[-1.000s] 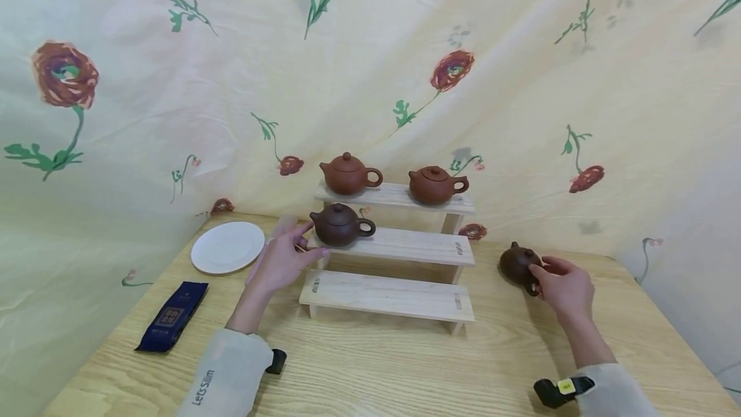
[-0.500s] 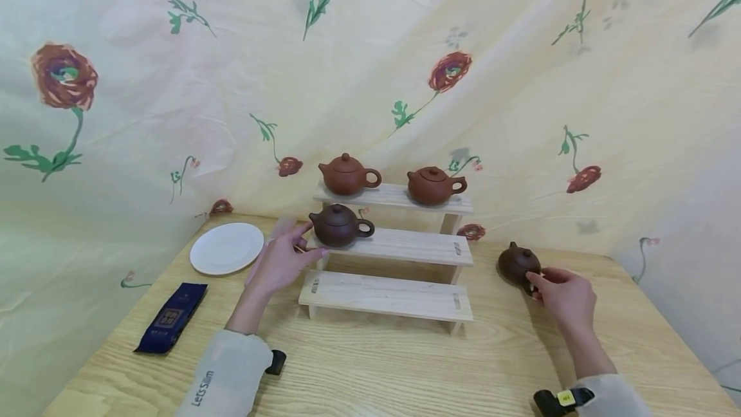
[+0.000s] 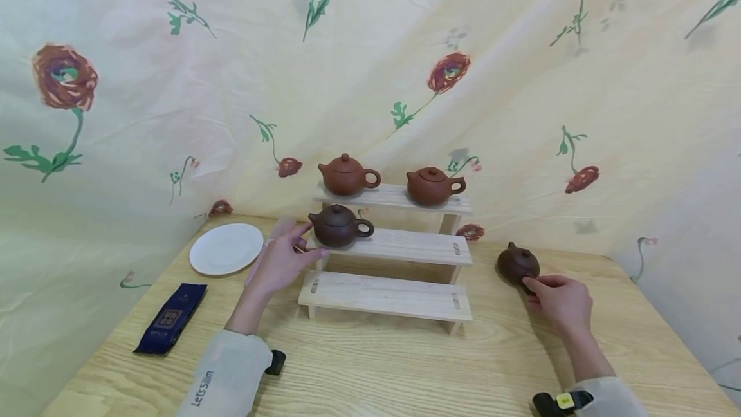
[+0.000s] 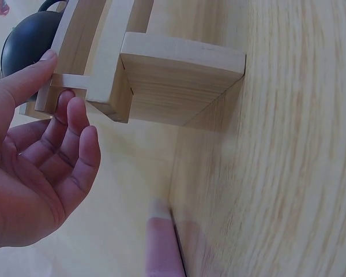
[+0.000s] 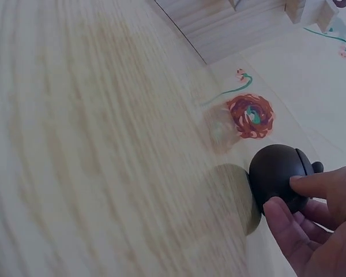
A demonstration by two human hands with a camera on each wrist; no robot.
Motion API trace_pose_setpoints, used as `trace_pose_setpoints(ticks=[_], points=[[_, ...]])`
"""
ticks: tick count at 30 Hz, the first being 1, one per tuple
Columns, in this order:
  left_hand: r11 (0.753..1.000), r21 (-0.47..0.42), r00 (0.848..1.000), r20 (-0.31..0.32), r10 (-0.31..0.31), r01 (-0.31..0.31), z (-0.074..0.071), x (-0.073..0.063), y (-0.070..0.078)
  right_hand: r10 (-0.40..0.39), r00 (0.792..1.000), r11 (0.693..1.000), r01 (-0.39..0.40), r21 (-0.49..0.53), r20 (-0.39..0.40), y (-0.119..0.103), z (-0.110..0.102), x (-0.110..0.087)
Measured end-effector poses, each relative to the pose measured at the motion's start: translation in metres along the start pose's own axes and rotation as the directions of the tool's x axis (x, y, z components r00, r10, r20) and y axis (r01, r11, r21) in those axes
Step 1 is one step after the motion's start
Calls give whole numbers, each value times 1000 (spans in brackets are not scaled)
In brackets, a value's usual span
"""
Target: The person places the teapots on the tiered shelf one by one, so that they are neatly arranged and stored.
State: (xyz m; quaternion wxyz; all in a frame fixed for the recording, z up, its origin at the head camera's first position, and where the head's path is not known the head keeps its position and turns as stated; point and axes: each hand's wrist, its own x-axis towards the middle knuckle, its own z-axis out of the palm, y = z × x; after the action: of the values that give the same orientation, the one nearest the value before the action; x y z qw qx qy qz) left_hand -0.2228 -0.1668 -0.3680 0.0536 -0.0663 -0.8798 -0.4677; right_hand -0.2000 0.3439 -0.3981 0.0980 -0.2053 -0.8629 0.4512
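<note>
A dark brown teapot (image 3: 518,265) is on the table at the right, its spout pointing up and away. My right hand (image 3: 560,304) pinches its handle side between thumb and fingers, covering most of the handle. I cannot tell whether its base touches the table. My left hand (image 3: 283,262) is at the left end of the middle tier of a wooden stepped stand (image 3: 386,295). Its thumb lies on the shelf's front edge and a finger goes behind the end; the other fingers curl loosely below. Beside it a second dark teapot (image 3: 336,226) stands upright on that tier.
Two red-brown teapots, one on the left (image 3: 345,176) and one on the right (image 3: 433,186), stand on the top tier. A white plate (image 3: 226,249) and a dark blue packet (image 3: 171,318) lie left of the stand. A flowered cloth (image 3: 370,82) hangs behind the table.
My right hand has shifted slightly down, its thumb moving off the teapot's body toward the handle. The left hand stays at the shelf end. The head view has drifted a little.
</note>
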Motion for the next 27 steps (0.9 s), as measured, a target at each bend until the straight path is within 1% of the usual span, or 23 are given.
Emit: trace_pose_setpoints(ticks=[4,14,22,27], points=[[1000,-7,1000,0,2,-2,0,0,0,-8,1000,1000,8,30,1,3,1,1],[1000,-7,1000,0,3,-3,0,-1,0,-25,1000,999,25,44,-8,8,1,2],[999,-29,1000,6,14,-14,1,1,-2,12,1000,989,-16,148,28,7,0,-1],[999,-32,1000,5,11,-11,1,1,-2,5,999,987,-13,160,47,10,-2,1]])
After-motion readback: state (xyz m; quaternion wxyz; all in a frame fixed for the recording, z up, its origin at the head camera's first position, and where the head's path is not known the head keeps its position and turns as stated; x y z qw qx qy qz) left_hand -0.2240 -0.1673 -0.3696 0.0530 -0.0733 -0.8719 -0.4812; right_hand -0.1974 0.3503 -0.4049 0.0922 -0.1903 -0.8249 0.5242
